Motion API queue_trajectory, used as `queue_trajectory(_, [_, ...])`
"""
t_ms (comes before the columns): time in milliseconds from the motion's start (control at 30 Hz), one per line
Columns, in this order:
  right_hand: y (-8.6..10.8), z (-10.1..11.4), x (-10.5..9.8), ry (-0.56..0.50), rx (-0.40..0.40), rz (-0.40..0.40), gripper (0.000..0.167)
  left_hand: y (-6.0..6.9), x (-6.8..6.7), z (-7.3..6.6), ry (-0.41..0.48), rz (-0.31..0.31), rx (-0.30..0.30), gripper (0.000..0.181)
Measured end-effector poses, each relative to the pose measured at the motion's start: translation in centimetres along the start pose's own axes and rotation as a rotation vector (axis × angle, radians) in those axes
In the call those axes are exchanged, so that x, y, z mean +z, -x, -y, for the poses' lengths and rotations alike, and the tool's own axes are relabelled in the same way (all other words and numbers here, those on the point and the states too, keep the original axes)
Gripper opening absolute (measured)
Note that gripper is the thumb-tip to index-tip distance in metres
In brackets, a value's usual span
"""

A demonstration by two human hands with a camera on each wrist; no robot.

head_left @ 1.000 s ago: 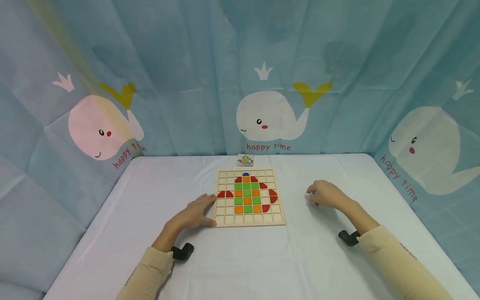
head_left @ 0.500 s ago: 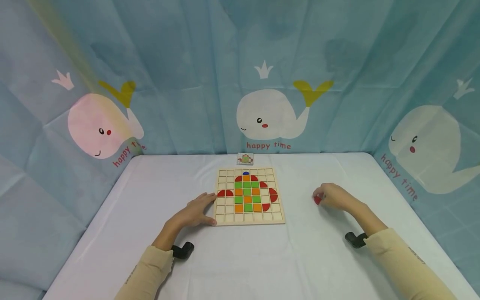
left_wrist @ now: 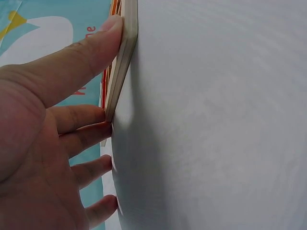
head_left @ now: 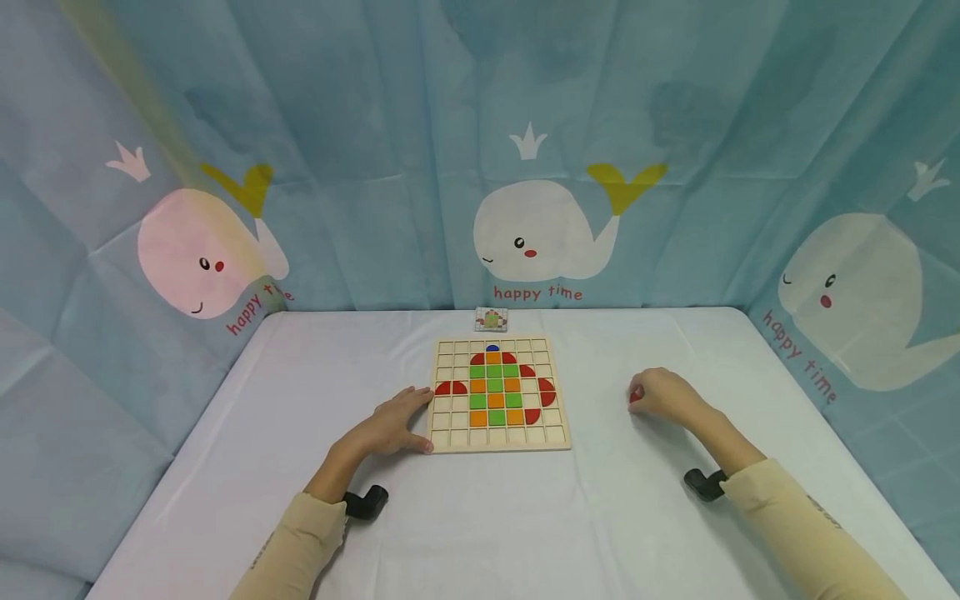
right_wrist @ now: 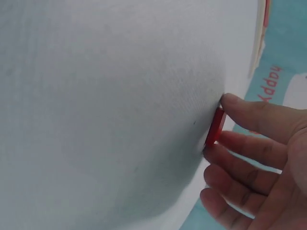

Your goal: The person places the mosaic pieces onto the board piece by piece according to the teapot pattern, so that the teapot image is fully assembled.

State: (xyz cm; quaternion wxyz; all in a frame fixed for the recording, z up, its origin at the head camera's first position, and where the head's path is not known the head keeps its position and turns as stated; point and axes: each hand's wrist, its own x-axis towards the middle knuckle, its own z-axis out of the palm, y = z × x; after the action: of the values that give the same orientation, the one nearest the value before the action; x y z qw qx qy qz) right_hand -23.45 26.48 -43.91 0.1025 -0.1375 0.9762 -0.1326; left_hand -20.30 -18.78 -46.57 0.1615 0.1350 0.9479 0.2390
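A wooden grid board [head_left: 450,437] lies on the white table, with green and orange squares, rounded red pieces and one blue piece set in its cells. My left hand [head_left: 390,423] rests against the board's left side, fingers spread. In the left wrist view, its thumb [left_wrist: 96,50] presses the board's corner and the fingertips touch its edge. To the right of the board, my right hand [head_left: 663,394] pinches a small red block [right_wrist: 216,126] between thumb and fingers, down at the tabletop. The block's full shape is partly hidden by the fingers.
A small picture card [head_left: 491,320] with a similar coloured pattern lies behind the board. A blue curtain [head_left: 375,167] printed with whales hangs along the table's back and sides. A black wrist mount [head_left: 705,484] sticks out beneath the right forearm.
My right hand has shifted slightly right, reached the tabletop and taken the red block between its fingers. The left hand and the board stay where they were.
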Motion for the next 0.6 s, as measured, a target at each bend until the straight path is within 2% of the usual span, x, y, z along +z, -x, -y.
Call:
queue_trajectory(133, [0.0,0.0,0.0,0.006,0.024,-0.001,0.024,0.0,0.0,0.0,-0.001,-0.001,-0.001,0.092])
queue_trajectory(367, [-0.4,0.5,0.1,0.001,-0.006,0.002,0.023,0.2,-0.1,-0.1,0.003,0.000,-0.004,0.092])
queue_trajectory(600, [-1.6,2.8,0.6,-0.044,-0.015,-0.016,0.024,0.2,-0.1,-0.2,0.007,0.001,-0.005,0.091])
